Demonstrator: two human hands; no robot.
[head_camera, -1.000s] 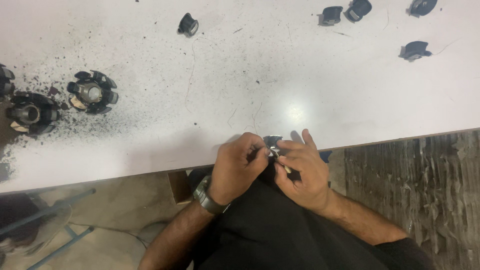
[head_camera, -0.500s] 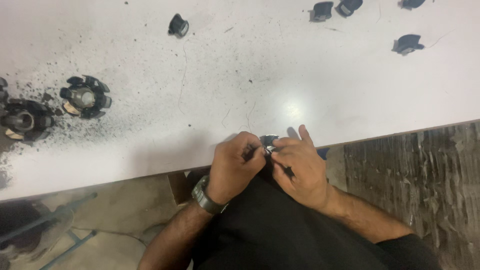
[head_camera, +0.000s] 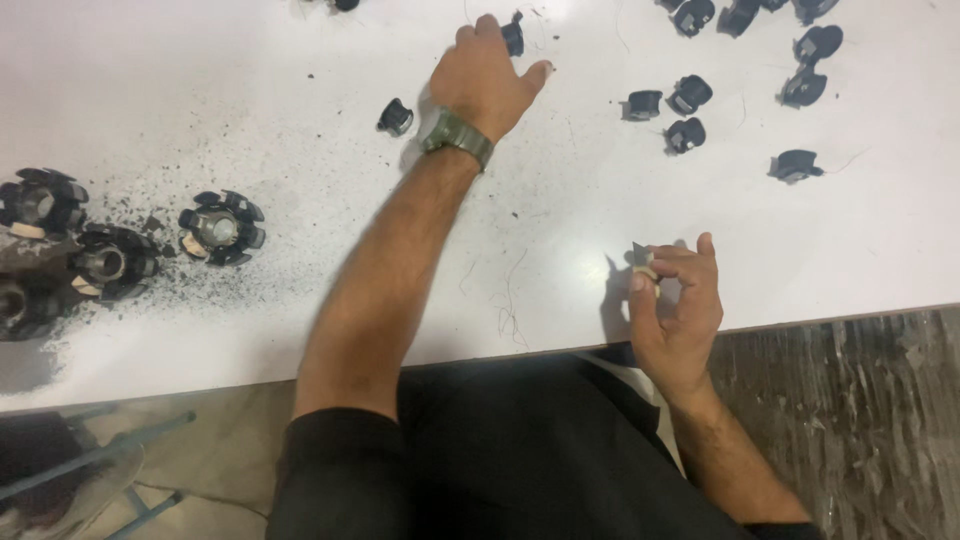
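Left hand (head_camera: 487, 75) touches a black part (head_camera: 513, 36) on white table (head_camera: 280, 90).

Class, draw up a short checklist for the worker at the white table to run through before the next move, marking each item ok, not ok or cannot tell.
1. Left hand reaches a small black plastic piece at the far side: ok, fingers touch it.
2. Left hand grips that piece: cannot tell.
3. Right hand holds a small thin blade-like tool near the white table edge: ok.
4. More black pieces lie loose within view: ok.
5. Table free of black dust near the round black wound cores: not ok.
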